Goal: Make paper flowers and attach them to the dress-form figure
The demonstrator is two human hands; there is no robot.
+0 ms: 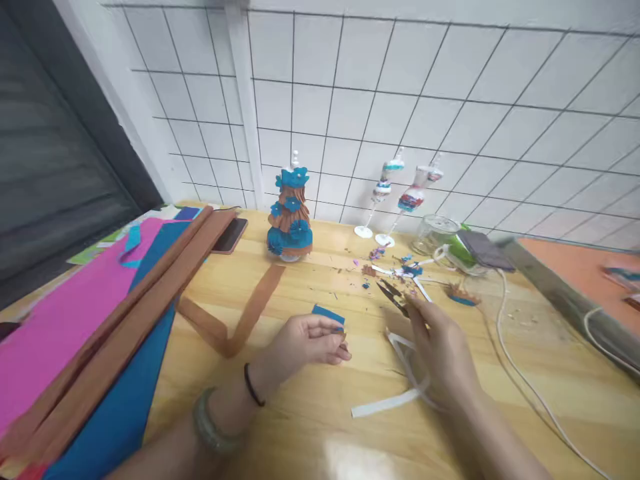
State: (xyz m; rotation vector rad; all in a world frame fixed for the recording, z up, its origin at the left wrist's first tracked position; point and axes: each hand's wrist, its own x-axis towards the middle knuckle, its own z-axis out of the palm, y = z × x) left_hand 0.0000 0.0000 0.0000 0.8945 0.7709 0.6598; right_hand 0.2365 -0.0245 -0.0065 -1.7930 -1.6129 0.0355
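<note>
My right hand (443,340) grips a pair of small dark scissors (394,298), its blades parted and pointing up and left. In my left hand (310,340) the fingers are pinched round a small brown piece of paper (342,335), mostly hidden by them. A blue paper piece (327,313) shows just beyond those fingers; whether it lies on the table or touches the hand I cannot tell. Below the right hand a white strip (385,403) lies curled. Behind stands a cone-shaped figure (290,213) dressed in brown and blue paper frills and flowers.
Pink, blue and brown crepe paper (100,300) covers the left side, with a phone (231,236) beside it. A brown strip (255,313) lies bent mid-table. Two decorated stands (384,183), paper scraps (370,270), a glass jar (435,233) and a white cable (520,373) are at right.
</note>
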